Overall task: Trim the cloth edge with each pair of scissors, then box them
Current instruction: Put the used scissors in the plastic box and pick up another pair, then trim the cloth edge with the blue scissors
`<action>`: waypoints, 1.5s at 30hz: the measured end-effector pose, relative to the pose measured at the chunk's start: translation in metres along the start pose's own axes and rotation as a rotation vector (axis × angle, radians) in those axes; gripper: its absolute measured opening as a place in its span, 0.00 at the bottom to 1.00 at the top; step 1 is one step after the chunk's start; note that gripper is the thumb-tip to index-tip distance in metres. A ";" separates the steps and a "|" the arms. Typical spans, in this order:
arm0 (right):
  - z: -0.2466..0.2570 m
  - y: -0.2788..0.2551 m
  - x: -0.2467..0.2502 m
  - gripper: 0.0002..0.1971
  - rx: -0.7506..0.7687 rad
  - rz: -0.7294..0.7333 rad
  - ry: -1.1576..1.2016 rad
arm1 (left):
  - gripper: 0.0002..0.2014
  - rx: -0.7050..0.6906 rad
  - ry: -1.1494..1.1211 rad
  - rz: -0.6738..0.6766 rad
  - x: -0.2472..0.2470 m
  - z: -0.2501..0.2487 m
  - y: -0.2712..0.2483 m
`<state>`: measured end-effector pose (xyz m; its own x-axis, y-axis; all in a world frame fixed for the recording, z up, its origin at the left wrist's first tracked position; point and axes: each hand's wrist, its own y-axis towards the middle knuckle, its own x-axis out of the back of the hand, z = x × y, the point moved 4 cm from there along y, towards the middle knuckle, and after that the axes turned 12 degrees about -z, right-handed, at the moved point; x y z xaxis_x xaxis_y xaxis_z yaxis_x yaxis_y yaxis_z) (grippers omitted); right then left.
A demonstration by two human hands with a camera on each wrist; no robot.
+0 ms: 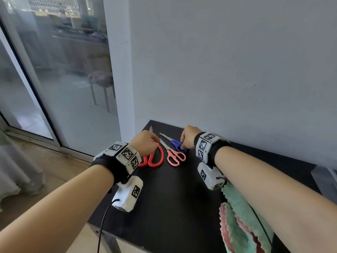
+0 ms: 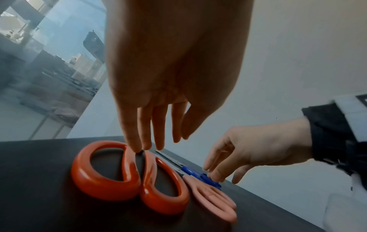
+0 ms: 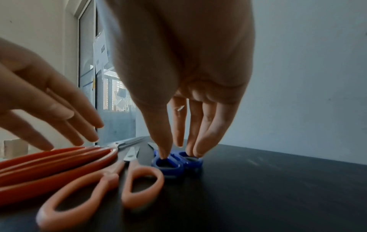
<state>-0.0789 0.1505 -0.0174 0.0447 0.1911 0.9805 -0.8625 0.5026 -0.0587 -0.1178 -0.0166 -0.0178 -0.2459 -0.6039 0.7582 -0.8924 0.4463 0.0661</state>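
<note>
Three pairs of scissors lie side by side at the far left of the black table (image 1: pixel 173 207). They are a large red pair (image 1: pixel 156 159), a medium pink pair (image 1: pixel 176 156) and a small blue pair (image 1: pixel 177 144). My left hand (image 2: pixel 157 144) hovers over the red scissors (image 2: pixel 111 186), straight fingertips touching where the handles meet. My right hand (image 3: pixel 180 152) points down at the blue scissors (image 3: pixel 176 164), thumb tip on one ring and fingertips on the other. The pink scissors (image 3: pixel 139 185) lie untouched between them. Green and pink cloth (image 1: pixel 242 216) lies under my right forearm.
A translucent container (image 1: pixel 326 181) stands at the table's right edge. A grey wall (image 1: pixel 228 70) runs directly behind the table, and a glass door (image 1: pixel 54 70) is to the left. The table's left edge drops off just beside the red scissors.
</note>
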 end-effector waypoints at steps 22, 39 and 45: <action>0.001 -0.018 0.020 0.19 0.002 -0.106 -0.056 | 0.12 0.008 -0.122 0.036 0.002 -0.011 -0.014; -0.052 -0.168 0.093 0.23 0.061 -0.354 0.284 | 0.10 0.196 -0.811 0.113 -0.025 -0.108 -0.094; -0.083 -0.208 0.078 0.16 0.064 -0.370 0.385 | 0.07 0.196 -0.846 0.173 -0.043 -0.127 -0.130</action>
<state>0.1461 0.1307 0.0554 0.5225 0.3126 0.7933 -0.7826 0.5452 0.3006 0.0567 0.0346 0.0234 -0.5115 -0.8592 0.0080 -0.8466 0.5024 -0.1760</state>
